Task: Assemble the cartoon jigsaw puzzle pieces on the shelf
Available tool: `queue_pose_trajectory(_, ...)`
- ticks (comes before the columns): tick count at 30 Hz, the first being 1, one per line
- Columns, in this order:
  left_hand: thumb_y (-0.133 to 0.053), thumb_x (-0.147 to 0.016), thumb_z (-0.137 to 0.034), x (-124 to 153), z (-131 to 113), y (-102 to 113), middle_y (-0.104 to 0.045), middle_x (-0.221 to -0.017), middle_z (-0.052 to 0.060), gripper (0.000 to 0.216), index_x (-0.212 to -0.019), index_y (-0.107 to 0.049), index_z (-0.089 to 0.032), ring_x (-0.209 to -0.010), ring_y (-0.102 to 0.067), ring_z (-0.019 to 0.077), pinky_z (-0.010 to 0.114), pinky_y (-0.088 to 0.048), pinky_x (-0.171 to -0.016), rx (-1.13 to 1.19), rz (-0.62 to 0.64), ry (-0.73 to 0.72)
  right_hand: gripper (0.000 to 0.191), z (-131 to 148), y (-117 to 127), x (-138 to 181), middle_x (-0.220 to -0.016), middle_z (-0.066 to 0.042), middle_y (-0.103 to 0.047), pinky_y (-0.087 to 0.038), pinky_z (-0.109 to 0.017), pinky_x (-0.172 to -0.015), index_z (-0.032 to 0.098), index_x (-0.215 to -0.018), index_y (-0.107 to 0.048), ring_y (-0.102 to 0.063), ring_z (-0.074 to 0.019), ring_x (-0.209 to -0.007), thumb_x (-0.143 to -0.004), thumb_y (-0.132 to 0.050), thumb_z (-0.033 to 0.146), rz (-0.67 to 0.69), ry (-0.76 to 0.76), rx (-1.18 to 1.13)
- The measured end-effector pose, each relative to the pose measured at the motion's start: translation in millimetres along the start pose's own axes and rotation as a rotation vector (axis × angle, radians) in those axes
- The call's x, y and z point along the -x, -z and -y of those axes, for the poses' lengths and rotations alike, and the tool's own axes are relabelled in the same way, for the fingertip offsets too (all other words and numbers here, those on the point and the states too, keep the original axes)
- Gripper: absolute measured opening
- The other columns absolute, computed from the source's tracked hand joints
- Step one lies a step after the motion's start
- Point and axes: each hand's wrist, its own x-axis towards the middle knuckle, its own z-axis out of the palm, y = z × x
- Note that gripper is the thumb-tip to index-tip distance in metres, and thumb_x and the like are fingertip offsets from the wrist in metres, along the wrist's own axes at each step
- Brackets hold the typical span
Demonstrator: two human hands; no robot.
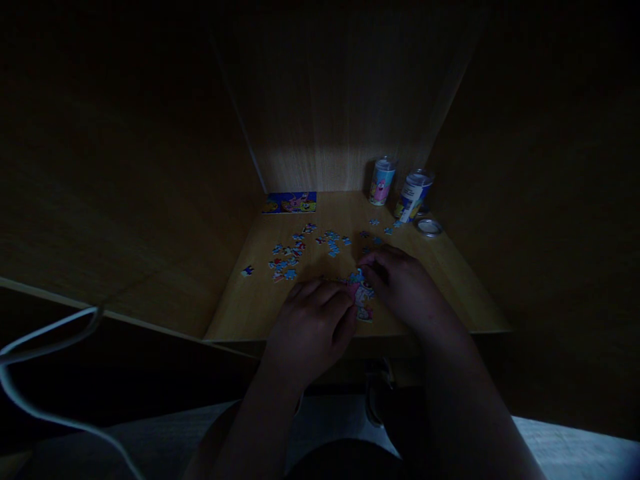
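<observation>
A partly joined jigsaw puzzle (365,312) in pink and blue lies near the front edge of the wooden surface. My left hand (315,319) rests on its left side, fingers curled together and holding it; it hides much of that side. At the puzzle's upper edge, my right hand (400,283) pinches a small light-blue puzzle piece (360,272) between thumb and forefinger. Loose puzzle pieces (290,274) are scattered beyond my left hand. Several more blue pieces (377,240) lie beyond my right hand. The scene is dim, so fine detail is hard to see.
Two printed cans (381,183) (412,199) with clear tops stand at the back right, beside a round metal lid (429,228). A cartoon picture card (290,203) lies at the back left. Wooden panels enclose the sides and back. A white cable (55,419) hangs at left.
</observation>
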Motion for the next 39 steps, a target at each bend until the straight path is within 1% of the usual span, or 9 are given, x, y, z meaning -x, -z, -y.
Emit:
queue_pose_trajectory(6,-0.066,-0.105,-0.019,0.2,-0.1,0.7,-0.08,-0.11,0.004,0.007,-0.106,-0.073,-0.022,-0.103,-0.071,0.0265,0.049,-0.057,-0.095,0.0,-0.001,0.009,0.015,-0.3,-0.1,0.8,-0.101,-0.005,-0.077,-0.054,-0.036,-0.085,0.023,-0.098,-0.073,-0.074,-0.0226,-0.093,-0.102,-0.067,0.01,0.004,0.004,-0.002)
queue_pose_trajectory(11,-0.064,-0.107,-0.021,1.1,1.0,0.3,-0.08,-0.113,0.005,0.01,-0.11,-0.073,-0.022,-0.105,-0.07,0.0266,0.05,-0.057,-0.096,0.006,0.0,0.01,0.013,-0.7,0.0,0.3,-0.1,-0.004,-0.077,-0.054,-0.036,-0.088,0.023,-0.099,-0.073,-0.073,-0.0225,-0.095,-0.103,-0.067,0.013,0.005,0.015,-0.008)
queue_pose_trajectory(17,-0.064,-0.107,-0.021,2.0,1.0,-0.3,-0.079,-0.112,0.004,0.009,-0.108,-0.073,-0.022,-0.104,-0.069,0.0262,0.05,-0.057,-0.098,-0.006,0.017,0.013,0.013,1.2,1.1,0.2,-0.1,-0.004,-0.078,-0.054,-0.035,-0.087,0.023,-0.099,-0.074,-0.074,-0.0223,-0.094,-0.103,-0.067,0.013,0.006,-0.005,-0.011)
queue_pose_trajectory(21,-0.064,-0.106,-0.02,1.1,0.2,0.4,-0.079,-0.111,0.005,0.009,-0.108,-0.073,-0.021,-0.104,-0.07,0.0264,0.049,-0.057,-0.097,-0.006,0.004,0.01,0.015,0.5,0.9,0.5,-0.102,-0.005,-0.078,-0.054,-0.034,-0.086,0.024,-0.099,-0.074,-0.074,-0.0224,-0.095,-0.103,-0.067,0.011,0.02,-0.003,-0.012)
queue_pose_trajectory(32,-0.064,-0.106,-0.021,2.3,0.7,0.5,-0.08,-0.115,0.005,0.01,-0.11,-0.073,-0.022,-0.106,-0.07,0.0271,0.051,-0.057,-0.098,-0.009,0.024,0.011,0.017,-1.0,0.7,0.7,-0.102,-0.005,-0.079,-0.054,-0.033,-0.085,0.023,-0.1,-0.075,-0.075,-0.0219,-0.096,-0.1,-0.069,0.007,0.035,-0.01,-0.041)
queue_pose_trajectory(36,-0.065,-0.105,-0.019,1.2,-0.3,0.6,-0.081,-0.113,0.005,0.009,-0.108,-0.074,-0.022,-0.104,-0.071,0.0267,0.049,-0.057,-0.096,-0.003,-0.004,0.001,0.017,-1.4,0.6,1.2,-0.102,-0.005,-0.079,-0.054,-0.033,-0.085,0.023,-0.1,-0.076,-0.075,-0.0218,-0.094,-0.098,-0.071,0.007,0.034,-0.025,-0.02)
queue_pose_trajectory(39,-0.065,-0.105,-0.019,0.7,-0.6,0.0,-0.081,-0.112,0.005,0.009,-0.108,-0.074,-0.022,-0.104,-0.071,0.0266,0.049,-0.057,-0.097,-0.004,-0.02,-0.003,0.018,-2.5,-0.3,1.4,-0.106,-0.006,-0.081,-0.055,-0.035,-0.087,0.023,-0.103,-0.077,-0.076,-0.0228,-0.096,-0.099,-0.07,0.007,0.036,-0.032,-0.011)
